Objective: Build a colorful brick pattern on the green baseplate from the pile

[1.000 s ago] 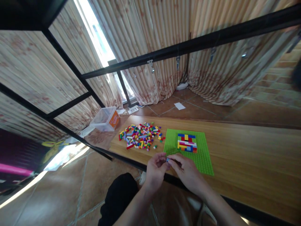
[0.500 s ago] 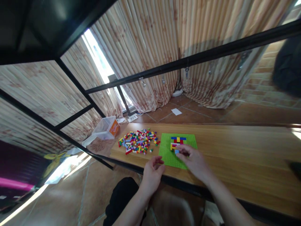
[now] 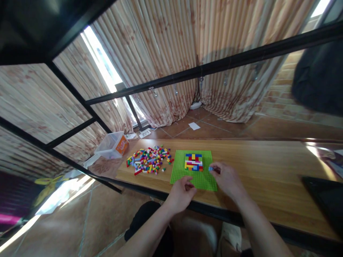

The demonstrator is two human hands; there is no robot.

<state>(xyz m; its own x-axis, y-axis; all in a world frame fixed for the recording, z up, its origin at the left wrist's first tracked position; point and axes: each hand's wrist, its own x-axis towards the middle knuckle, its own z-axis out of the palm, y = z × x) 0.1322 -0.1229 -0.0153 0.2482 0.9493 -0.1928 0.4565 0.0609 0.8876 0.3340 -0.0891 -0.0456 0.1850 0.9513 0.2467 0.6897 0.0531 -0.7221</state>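
My right hand (image 3: 229,180) pinches a small light-blue toy brick (image 3: 210,168) between thumb and fingertips, at the right edge of the green baseplate (image 3: 178,175). To its left, a built block of bricks (image 3: 194,162) in blue, yellow, red, white and orange sits on the plate. My left hand (image 3: 181,194) rests by the plate's near edge, its fingers loosely curled and apart from the thumb, with nothing visible in them. Left of the plate lies a spread heap of loose bricks (image 3: 150,159) in many colours.
The wooden table (image 3: 262,171) carries all of this. A clear plastic box (image 3: 109,144) with an orange label stands beyond its left end. A dark flat object (image 3: 324,200) lies at the right. Black metal rails (image 3: 171,82) cross in front of the curtains.
My right hand has moved from the built bricks to the plate's right edge, still pinching the light-blue brick. The built block is now uncovered. The camera view has turned slightly right.
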